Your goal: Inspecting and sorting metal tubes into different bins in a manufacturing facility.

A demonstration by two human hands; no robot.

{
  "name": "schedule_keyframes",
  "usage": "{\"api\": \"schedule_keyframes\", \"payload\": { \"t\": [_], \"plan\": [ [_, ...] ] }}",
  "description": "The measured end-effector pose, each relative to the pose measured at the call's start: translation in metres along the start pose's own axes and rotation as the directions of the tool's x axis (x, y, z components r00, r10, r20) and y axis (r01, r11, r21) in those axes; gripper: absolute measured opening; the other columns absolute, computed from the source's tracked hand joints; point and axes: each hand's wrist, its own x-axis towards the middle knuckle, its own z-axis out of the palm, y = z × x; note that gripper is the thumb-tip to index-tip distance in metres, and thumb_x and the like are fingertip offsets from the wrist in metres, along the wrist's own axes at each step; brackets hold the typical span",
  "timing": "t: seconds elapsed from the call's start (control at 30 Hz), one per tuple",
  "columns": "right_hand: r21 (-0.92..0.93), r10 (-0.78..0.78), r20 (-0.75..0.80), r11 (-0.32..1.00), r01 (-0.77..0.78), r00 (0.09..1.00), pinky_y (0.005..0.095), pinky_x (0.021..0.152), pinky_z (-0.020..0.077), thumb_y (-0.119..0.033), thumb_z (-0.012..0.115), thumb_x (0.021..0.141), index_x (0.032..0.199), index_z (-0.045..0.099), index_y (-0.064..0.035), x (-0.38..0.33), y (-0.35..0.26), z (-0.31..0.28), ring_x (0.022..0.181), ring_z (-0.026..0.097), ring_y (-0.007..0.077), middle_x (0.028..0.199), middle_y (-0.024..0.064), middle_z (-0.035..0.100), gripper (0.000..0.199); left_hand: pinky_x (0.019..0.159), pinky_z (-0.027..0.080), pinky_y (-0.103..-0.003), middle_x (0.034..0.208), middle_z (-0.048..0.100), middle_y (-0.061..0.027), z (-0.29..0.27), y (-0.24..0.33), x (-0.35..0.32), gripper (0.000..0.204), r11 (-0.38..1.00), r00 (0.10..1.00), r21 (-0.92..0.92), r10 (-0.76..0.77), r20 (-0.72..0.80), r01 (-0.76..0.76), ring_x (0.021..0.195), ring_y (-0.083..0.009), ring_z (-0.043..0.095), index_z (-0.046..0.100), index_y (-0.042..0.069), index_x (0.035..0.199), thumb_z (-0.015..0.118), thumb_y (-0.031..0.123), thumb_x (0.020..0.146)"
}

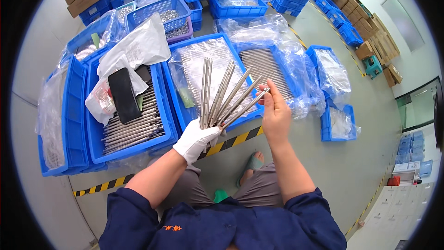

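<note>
My left hand [196, 140], in a white glove, is closed round the lower ends of several metal rods [217, 96]. The rods are slim and silvery with small holes along them, and they fan out upward. Bare, my right hand [276, 113] pinches the upper tip of the rightmost rod [245, 108] between thumb and fingertips. Behind the fan stands a blue crate [221, 37] with rows of similar rods under clear plastic. To its right, another crate [298, 83] holds more rods. The rods' lower ends are hidden in the glove.
On the left, a black phone [124, 95] and white plastic bags [138, 44] lie over a blue crate of rods [173, 132]. A blue basket [134, 18] of small metal parts stands behind. Black-and-yellow tape [231, 142] crosses the floor by my feet. Smaller crates [325, 132] stand at right.
</note>
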Motion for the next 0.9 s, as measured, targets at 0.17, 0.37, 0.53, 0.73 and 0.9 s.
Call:
{"api": "schedule_keyframes", "payload": {
  "t": [0.17,0.37,0.53,0.73,0.9],
  "plan": [
    [0.442,0.227,0.477,0.773,-0.455,0.849,0.0242,0.072,0.0451,-0.004,0.05,0.081,0.106,0.052,0.0015,0.022,0.001,-0.038,0.076,0.055,0.0126,0.095,0.0101,0.058,0.026,0.045,0.035,-0.019,0.072,0.057,-0.0067,-0.007,0.003,0.002,0.021,0.998,0.997,-0.062,-0.012,0.082,0.017,0.051,-0.0071,0.045,0.054,0.001,0.088,0.059,0.015,0.073],
    [0.383,0.199,0.723,0.682,-0.623,0.662,0.0265,0.071,0.0462,0.001,0.057,0.073,0.097,0.056,0.0005,0.011,0.019,-0.039,0.077,0.057,0.0152,0.089,0.0089,0.058,0.023,0.047,0.035,-0.019,0.074,0.058,-0.0075,-0.007,0.005,-0.004,0.026,0.996,0.987,0.005,-0.092,0.13,0.093,0.054,-0.0078,0.048,0.055,0.002,0.092,0.062,0.018,0.072],
    [0.269,0.243,0.754,0.733,-0.624,0.61,0.0219,0.067,0.0427,-0.004,0.057,0.077,0.094,0.055,0.0006,-0.027,0.009,0.014,0.072,0.054,0.0097,0.08,0.0029,0.059,0.018,0.046,0.035,-0.019,0.068,0.054,-0.0028,-0.005,0.001,-0.001,0.022,0.997,0.998,-0.075,-0.022,0.056,0.026,0.053,-0.007,0.047,0.056,0.004,0.089,0.061,0.018,0.073],
    [0.338,0.213,0.687,0.753,-0.565,0.695,0.0194,0.064,0.0422,-0.008,0.056,0.08,0.1,0.052,0.0009,-0.031,0.004,0.023,0.076,0.055,0.0075,0.085,0.0036,0.059,0.023,0.048,0.038,-0.02,0.067,0.054,-0.0015,-0.008,-0.003,0.004,0.02,0.988,0.999,-0.147,0.045,-0.015,-0.047,0.056,-0.0073,0.049,0.055,0.004,0.09,0.06,0.016,0.074],
    [0.298,0.23,0.616,0.817,-0.493,0.754,0.0204,0.061,0.0414,-0.009,0.054,0.081,0.098,0.054,0.0,-0.018,0.005,0.012,0.065,0.049,0.0064,0.075,-0.0001,0.055,0.02,0.048,0.038,-0.019,0.066,0.055,-0.0022,-0.007,-0.001,0.002,0.02,0.986,0.999,-0.163,0.017,-0.027,-0.021,0.055,-0.0075,0.049,0.056,0.005,0.09,0.06,0.016,0.074]
  ]
}}
